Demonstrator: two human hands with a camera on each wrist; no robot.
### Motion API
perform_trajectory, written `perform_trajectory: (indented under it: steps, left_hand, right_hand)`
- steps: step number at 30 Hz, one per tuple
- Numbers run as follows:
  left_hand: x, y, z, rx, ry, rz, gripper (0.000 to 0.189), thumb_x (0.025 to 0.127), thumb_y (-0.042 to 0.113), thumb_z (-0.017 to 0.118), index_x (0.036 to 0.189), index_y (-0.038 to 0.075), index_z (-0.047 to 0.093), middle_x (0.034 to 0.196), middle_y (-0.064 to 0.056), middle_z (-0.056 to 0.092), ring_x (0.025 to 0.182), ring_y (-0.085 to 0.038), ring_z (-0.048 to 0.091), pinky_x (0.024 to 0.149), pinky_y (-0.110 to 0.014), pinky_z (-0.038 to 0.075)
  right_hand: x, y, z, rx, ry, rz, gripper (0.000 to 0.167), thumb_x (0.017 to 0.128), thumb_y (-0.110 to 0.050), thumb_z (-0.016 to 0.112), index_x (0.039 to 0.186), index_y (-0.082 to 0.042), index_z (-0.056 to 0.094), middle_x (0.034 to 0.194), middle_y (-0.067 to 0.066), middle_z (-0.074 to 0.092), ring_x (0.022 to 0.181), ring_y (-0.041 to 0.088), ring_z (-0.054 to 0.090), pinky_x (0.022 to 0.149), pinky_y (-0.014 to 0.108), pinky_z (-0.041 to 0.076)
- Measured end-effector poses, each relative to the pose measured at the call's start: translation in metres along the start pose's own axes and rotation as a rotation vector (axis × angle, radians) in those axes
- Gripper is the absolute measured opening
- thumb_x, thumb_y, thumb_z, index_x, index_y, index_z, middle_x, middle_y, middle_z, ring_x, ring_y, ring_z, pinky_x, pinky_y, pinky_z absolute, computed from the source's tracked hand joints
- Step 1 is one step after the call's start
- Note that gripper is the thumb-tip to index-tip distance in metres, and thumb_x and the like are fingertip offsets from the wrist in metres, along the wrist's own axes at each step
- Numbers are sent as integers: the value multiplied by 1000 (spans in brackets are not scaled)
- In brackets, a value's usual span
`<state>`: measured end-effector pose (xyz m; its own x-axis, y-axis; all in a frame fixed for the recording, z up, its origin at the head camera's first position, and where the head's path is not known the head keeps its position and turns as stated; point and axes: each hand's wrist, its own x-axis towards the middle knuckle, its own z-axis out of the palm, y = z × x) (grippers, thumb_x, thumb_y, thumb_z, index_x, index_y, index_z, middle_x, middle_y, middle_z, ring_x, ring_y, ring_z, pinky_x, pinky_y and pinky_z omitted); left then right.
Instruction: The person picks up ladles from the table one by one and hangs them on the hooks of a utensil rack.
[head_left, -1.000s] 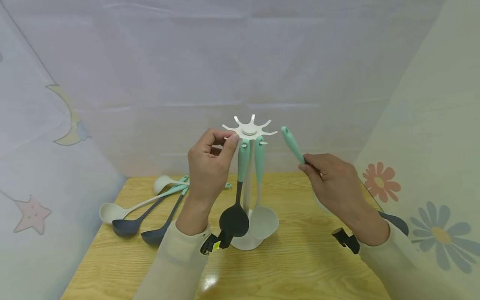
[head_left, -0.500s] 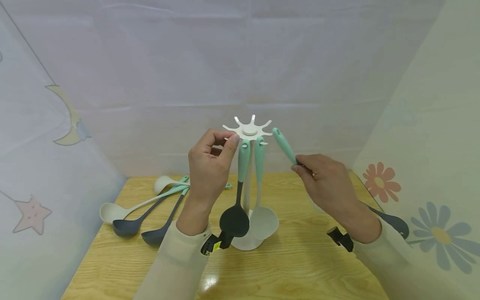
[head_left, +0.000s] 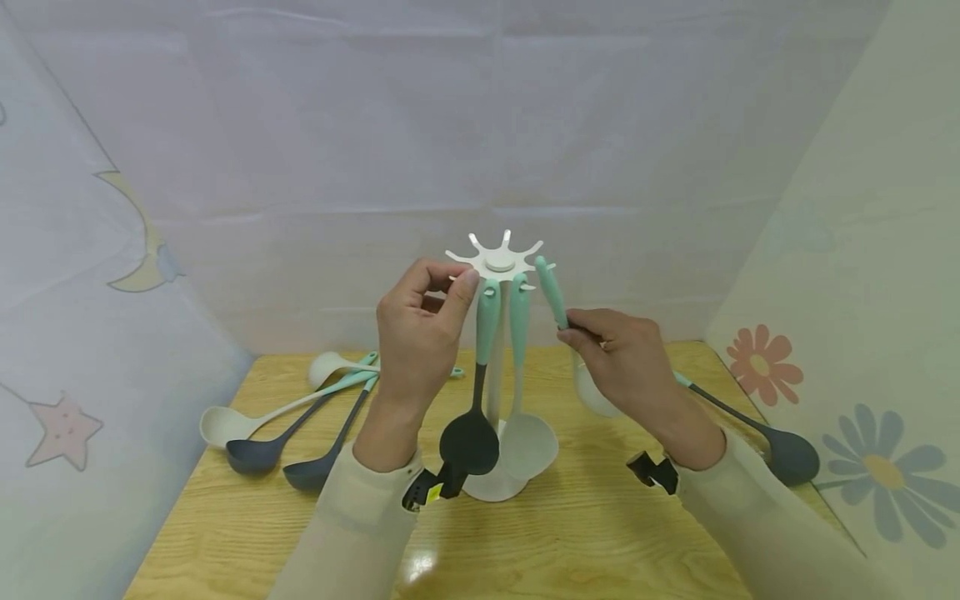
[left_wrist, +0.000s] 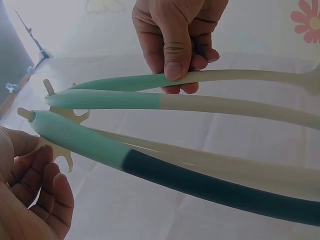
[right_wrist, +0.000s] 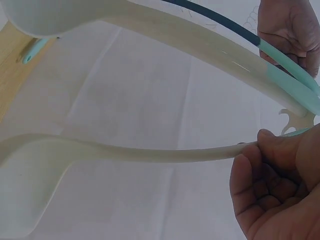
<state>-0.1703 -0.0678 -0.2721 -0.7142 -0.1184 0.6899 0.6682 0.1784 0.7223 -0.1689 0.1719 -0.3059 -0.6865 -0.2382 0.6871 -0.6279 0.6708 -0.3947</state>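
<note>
Pale creased backdrop rises behind a yellow wood-grain table. The right hand pinches a mint-handled white plastic-looking scoop where handle meets shaft, beside a white star-shaped rack; the left hand pinches the rack's edge. The scoop is probably light, stiff and smooth, hardly fragile; that junction seems a good hold. Since 1 second ago, it has moved left, its tip now overlapping 1 rack arm, contact unclear.

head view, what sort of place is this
Probably a small set-up booth rather than a kitchen: a wooden tabletop stands between pale backdrops printed with flowers and a star, with a white utensil rack on it.
</note>
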Motion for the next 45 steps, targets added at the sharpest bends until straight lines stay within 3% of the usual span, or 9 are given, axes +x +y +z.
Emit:
perform_trajectory:
  steps: [15, 24, 31, 45]
  left_hand:
    - [0, 1, 0, 0, 8, -9, 14, 101, 18, 73, 102, 4, 75, 91, -9, 72, 76, -17, 64, 70, -27, 54]
    - [0, 3, 1, 2, 7, -10, 14, 101, 17, 72, 102, 4, 75, 91, -10, 72, 75, -18, 63, 70, -28, 55]
    - [0, 5, 2, -7, -7, -28, 14, 101, 18, 73, 102, 4, 75, 90, -10, 71, 73, -26, 64, 68, -28, 54]
    - [0, 5, 3, -13, -6, -28, 14, 101, 17, 73, 101, 4, 74, 90, -10, 71, 73, -30, 64, 67, -27, 54]
  right_hand:
    - [4, 0, 15, 96, -52, 69, 15, 93, -3, 78, 108, -3, 83, 96, 7, 82, 82, 21, 77, 70, 32, 60]
    - [2, -2, 22, 156, -68, 64, 19, 92, -5, 80, 111, -5, 83, 100, 7, 82, 88, 18, 78, 74, 27, 61]
    - [-1, -4, 23, 161, -80, 80, 19, 93, -8, 80, 113, -8, 82, 99, 4, 82, 80, 14, 75, 69, 26, 59]
    - [-2, -3, 23, 196, -107, 102, 21, 94, -9, 80, 116, -9, 81, 95, 1, 81, 72, 9, 69, 61, 25, 52]
